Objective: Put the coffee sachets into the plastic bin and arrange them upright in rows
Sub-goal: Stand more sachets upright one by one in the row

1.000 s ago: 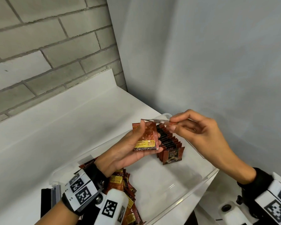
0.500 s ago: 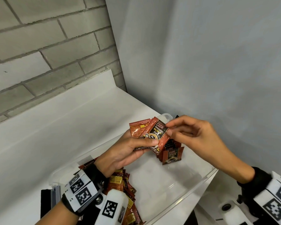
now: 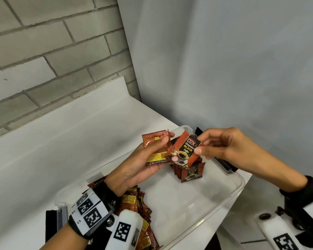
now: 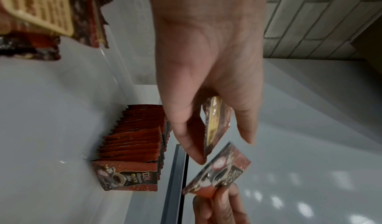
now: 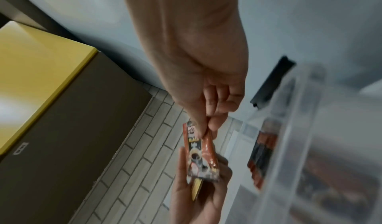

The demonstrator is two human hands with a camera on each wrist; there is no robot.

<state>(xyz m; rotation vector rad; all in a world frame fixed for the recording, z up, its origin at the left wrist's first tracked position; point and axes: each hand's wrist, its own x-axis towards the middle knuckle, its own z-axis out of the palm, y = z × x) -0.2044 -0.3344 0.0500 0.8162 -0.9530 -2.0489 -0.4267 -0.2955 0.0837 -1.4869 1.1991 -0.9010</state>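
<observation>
Clear plastic bin (image 3: 229, 193) at lower centre of head view, on white counter (image 3: 61, 150). Upright row of sachets (image 3: 190, 171) against bin's far end, loose sachet pile (image 3: 134, 201) at lower left. Left hand (image 3: 143, 163) grasping small sachet stack (image 3: 155, 148), label side up. Right hand (image 3: 222, 147) pinching single D2X Black sachet (image 3: 184, 150) by its top edge, tilted, above the row.
</observation>
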